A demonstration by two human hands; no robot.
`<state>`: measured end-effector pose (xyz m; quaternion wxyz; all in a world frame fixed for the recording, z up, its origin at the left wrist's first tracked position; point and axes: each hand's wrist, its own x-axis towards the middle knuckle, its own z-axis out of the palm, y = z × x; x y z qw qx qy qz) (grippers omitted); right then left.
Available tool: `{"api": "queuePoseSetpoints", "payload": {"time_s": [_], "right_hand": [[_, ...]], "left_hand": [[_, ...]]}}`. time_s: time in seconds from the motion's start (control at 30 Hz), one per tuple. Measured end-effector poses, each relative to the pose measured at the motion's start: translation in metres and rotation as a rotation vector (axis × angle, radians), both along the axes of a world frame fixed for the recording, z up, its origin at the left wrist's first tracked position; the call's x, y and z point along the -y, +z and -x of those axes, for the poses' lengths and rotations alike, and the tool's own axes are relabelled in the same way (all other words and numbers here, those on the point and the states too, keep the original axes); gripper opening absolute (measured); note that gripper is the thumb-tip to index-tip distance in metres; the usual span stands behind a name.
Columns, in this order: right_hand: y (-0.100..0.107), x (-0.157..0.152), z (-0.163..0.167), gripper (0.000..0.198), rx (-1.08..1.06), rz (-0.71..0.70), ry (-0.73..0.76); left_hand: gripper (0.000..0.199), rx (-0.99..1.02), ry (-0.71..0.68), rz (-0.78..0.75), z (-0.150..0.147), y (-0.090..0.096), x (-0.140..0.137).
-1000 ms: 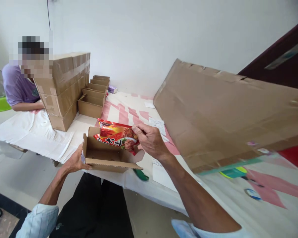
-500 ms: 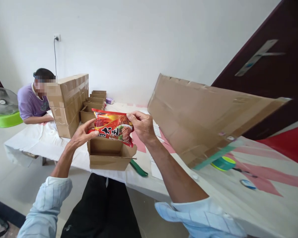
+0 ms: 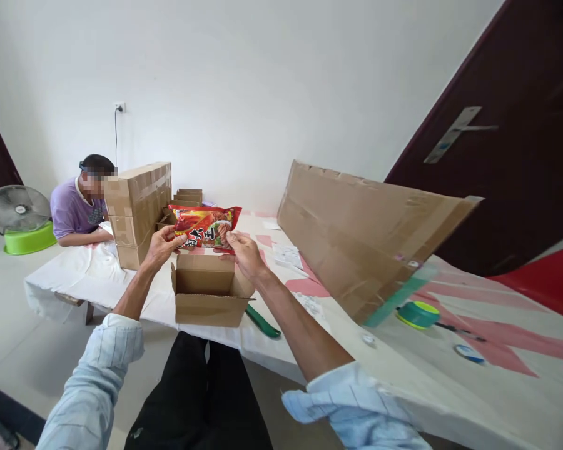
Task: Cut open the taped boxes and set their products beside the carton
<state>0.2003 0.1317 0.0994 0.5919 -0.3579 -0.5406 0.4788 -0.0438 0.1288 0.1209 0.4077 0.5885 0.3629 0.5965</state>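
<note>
A red instant noodle packet (image 3: pixel 204 228) with dark lettering and a food picture is held up in the air between my two hands. My left hand (image 3: pixel 163 245) pinches its lower left corner between thumb and fingers. At the lower right end, my right hand (image 3: pixel 244 251) grips the packet the same way. Just below stands an open cardboard box (image 3: pixel 212 309), its inside bare as far as it shows. Beside the box lies a long green curved object (image 3: pixel 263 322), perhaps a tool or handle.
Taped cartons (image 3: pixel 136 215) form a stack at the left, with smaller open boxes (image 3: pixel 187 198) behind. A large cardboard sheet (image 3: pixel 356 231) leans at the right, near a tape roll (image 3: pixel 418 314) and a blue ring (image 3: pixel 469 354). A person (image 3: pixel 77 209) sits beyond the stack, near a fan (image 3: pixel 19 209).
My right hand has moved down and left, from the packet's upper right corner to its lower right. The packet is now more level, and the camera view has shifted slightly.
</note>
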Motion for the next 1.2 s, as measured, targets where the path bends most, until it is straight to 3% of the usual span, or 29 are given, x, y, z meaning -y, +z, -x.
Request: {"api": "queuePoseSetpoints", "payload": {"time_s": [0.13,0.33,0.53,0.67,0.83,1.07,1.2], "right_hand": [[-0.004,-0.025,0.011,0.037,0.078,0.151,-0.056],[-0.015,-0.044,0.017,0.028,0.163,0.239,-0.089],[-0.029,-0.048,0.02,0.026,0.235,0.3,-0.125],[-0.031,-0.048,0.022,0.027,0.252,0.302,-0.138],[-0.022,-0.045,0.021,0.031,0.211,0.219,-0.154],[0.02,-0.043,0.01,0.046,0.096,-0.027,-0.171],[0.038,-0.038,0.004,0.055,0.08,-0.138,-0.176]], "left_hand": [[0.07,-0.076,0.042,0.063,0.012,-0.007,-0.023],[0.056,-0.14,0.081,0.156,0.021,-0.025,-0.045],[0.056,-0.143,0.123,0.244,0.023,-0.054,-0.052],[0.057,-0.109,0.131,0.241,0.019,-0.058,-0.049],[0.064,-0.054,0.109,0.166,0.01,-0.036,-0.043],[0.068,0.054,0.084,-0.095,-0.005,0.022,-0.032],[0.065,0.089,0.056,-0.2,-0.009,0.041,-0.024]]}}
